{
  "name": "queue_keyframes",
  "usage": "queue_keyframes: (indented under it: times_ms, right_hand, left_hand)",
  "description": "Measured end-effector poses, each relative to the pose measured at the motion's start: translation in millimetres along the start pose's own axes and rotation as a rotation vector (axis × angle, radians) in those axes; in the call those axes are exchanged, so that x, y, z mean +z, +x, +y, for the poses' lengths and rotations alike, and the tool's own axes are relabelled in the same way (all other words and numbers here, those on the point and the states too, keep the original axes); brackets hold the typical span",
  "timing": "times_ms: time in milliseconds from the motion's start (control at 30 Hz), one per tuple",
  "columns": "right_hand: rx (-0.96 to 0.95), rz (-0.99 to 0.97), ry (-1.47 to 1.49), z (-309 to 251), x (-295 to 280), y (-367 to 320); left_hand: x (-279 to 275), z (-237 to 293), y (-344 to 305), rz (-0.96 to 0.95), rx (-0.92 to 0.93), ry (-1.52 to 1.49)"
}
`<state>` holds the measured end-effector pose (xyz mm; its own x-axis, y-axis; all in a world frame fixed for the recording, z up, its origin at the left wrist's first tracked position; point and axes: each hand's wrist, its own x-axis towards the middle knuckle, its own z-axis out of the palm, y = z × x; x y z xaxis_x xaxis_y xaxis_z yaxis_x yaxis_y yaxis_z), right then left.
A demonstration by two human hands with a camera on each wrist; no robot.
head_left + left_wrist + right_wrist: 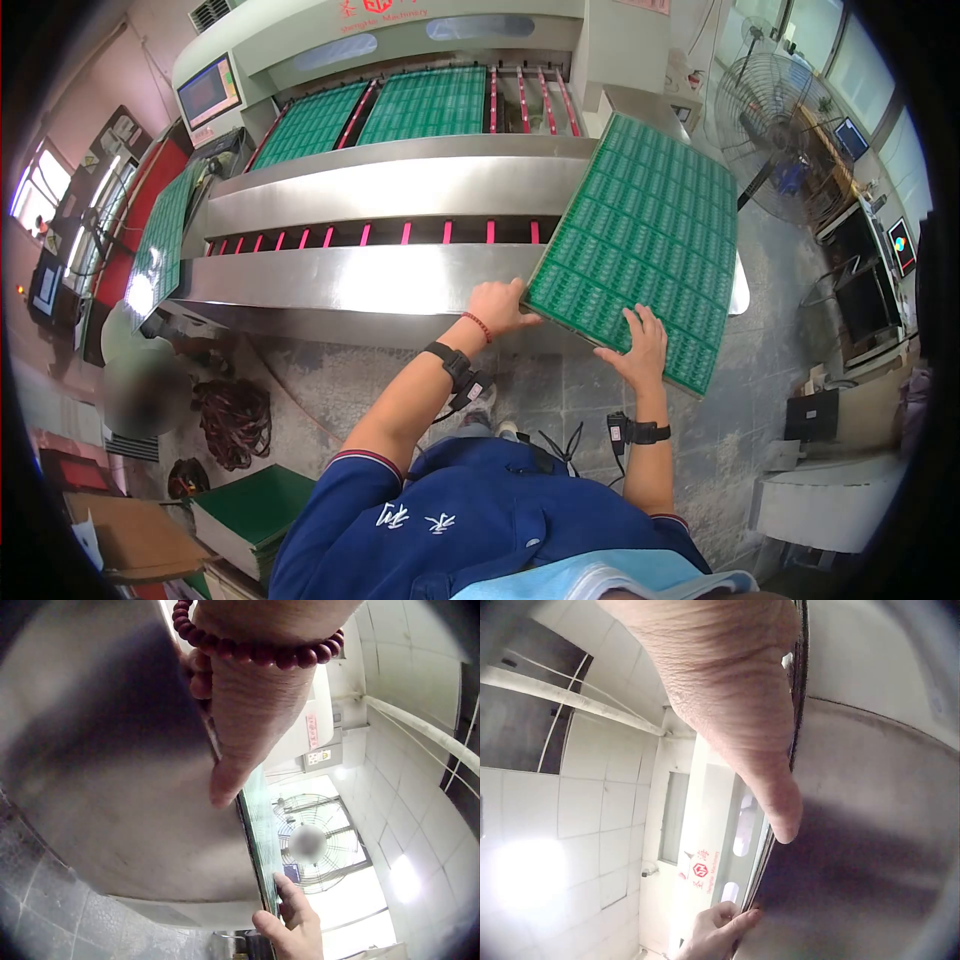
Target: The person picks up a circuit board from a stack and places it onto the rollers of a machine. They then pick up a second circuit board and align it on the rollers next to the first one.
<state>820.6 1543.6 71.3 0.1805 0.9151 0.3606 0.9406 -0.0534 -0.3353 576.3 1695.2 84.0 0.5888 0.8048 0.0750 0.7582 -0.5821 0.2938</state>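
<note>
A large green circuit board (640,240), printed with rows of small repeated patterns, lies slanted at the right end of the machine. Its near edge looks layered. My left hand (500,306) grips its near left corner, the thumb (227,780) over the front edge and the other fingers curled at the side. Along the near edge, my right hand (640,350) rests on the board with fingers spread over the top. Its thumb (782,814) reaches over the edge in the right wrist view. Smooth metal (150,817) shows below that edge.
Two groups of green boards (420,105) lie on the machine's bed behind a steel front (400,185) with pink strips. More boards (160,240) stand at its left end, near another person (130,335). A floor fan (765,125) stands right; a green stack (255,505) sits lower left.
</note>
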Motion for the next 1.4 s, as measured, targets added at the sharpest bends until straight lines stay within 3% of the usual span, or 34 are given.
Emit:
queue_keyframes:
  times_ms: [533,600,933,1100,1400]
  right_hand:
    - [-0.009,0.052,-0.002,2,3,-1]
    - [-0.008,0.055,-0.009,3,4,0]
    - [0.023,0.018,-0.021,1,3,3]
    - [0.066,-0.008,-0.029,-1,4,5]
    - [0.143,-0.051,0.006,-7,2,14]
  left_hand:
    - [1,0,4,0.015,-0.011,-0.019]
    - [-5,2,4,-0.101,-0.056,-0.036]
    - [1,-11,20,-0.126,0.064,-0.034]
    - [-10,-20,33,-0.302,0.151,-0.144]
    - [-6,-28,46,-0.417,0.177,-0.249]
